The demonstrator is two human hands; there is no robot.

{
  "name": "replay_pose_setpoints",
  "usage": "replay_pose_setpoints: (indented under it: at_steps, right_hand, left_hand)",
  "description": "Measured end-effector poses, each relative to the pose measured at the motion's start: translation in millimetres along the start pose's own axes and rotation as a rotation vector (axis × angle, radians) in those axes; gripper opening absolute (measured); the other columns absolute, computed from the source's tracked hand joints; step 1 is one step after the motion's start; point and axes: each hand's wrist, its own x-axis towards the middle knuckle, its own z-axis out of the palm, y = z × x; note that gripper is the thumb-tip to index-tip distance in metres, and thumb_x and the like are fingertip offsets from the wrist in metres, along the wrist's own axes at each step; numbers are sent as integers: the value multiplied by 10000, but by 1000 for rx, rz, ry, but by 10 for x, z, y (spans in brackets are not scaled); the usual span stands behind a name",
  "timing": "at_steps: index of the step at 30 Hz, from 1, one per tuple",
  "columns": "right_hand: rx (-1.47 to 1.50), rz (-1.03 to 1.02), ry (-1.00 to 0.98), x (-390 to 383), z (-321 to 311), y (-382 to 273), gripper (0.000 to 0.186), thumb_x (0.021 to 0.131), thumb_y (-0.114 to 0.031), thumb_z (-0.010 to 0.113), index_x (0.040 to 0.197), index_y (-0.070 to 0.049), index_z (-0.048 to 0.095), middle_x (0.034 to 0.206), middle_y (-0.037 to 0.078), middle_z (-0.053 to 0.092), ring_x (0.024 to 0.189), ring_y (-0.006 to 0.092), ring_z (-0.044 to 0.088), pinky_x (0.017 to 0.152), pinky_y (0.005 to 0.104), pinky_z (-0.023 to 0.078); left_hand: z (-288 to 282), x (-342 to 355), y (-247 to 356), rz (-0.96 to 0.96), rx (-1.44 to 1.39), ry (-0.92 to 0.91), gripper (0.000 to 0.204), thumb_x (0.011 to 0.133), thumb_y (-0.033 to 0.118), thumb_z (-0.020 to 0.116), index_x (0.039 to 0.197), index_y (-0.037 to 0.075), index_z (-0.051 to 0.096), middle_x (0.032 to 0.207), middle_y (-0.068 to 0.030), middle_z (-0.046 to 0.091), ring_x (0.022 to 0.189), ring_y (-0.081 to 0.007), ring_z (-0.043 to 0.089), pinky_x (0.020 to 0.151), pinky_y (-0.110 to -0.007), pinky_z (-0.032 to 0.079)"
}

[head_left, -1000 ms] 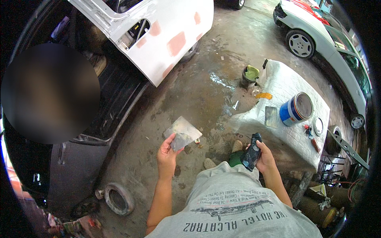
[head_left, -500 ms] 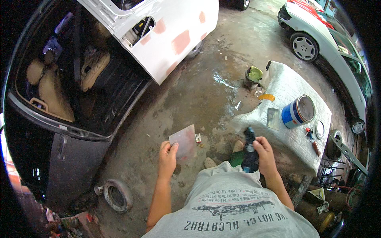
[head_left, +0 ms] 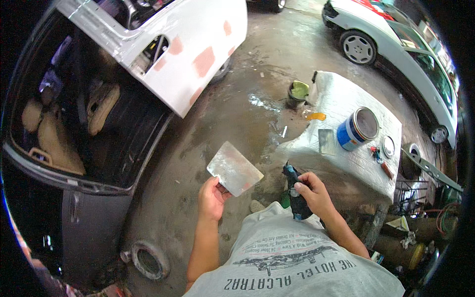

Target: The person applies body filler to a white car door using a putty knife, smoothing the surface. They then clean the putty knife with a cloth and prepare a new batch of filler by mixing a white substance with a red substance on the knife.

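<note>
My left hand (head_left: 213, 197) grips a thin, flat rectangular plate (head_left: 235, 168) by its near corner, thumb and fingers closed on it. Its grey face carries pale smears and faint pinkish patches. In my right hand (head_left: 313, 195), held in front of my shirt, is a dark cloth-like bundle (head_left: 298, 200), long and black with light blue spots. Fingers partly cover it, so its exact kind does not show. The two held things are apart.
At right stands a white-covered table (head_left: 356, 183) with a blue paint can (head_left: 352, 133), a round lid (head_left: 388, 146), a flat grey sheet (head_left: 326, 141) and a yellow spreader (head_left: 315, 117). Left is a car with its white door (head_left: 198, 29) open. A tyre (head_left: 148, 260) lies on the floor.
The plate in my left hand has turned and tilted, showing its smeared face. The dark bundle has shifted slightly left and down. The whole view has swung a little to the right.
</note>
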Motion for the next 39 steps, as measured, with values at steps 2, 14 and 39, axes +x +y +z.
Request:
replay_pose_setpoints:
  at_steps: [2,14,39]
  right_hand:
    - [2,6,45,-71,-103,138,183,959,-161,652,1049,-22,575,895,11,595,835,84,528,748,254,454]
    - [-50,-8,197,-285,-942,-32,266,940,-210,676,1094,-4,607,865,81,670,788,114,607,684,299,501]
    - [142,237,1092,-1580,-3944,1322,170,950,-135,639,1040,-10,567,906,19,587,827,87,542,734,269,465]
  left_hand:
    - [16,89,-45,-16,21,-35,335,951,262,515,1189,40,593,1129,-98,679,988,-227,668,821,-397,566]
    - [927,484,-693,-147,90,-168,338,967,189,527,1267,36,552,1184,-81,654,1001,-224,664,790,-366,560]
    - [4045,1591,-5058,-685,567,-590,272,915,34,630,1155,102,522,968,-16,619,775,-125,615,659,-270,587]
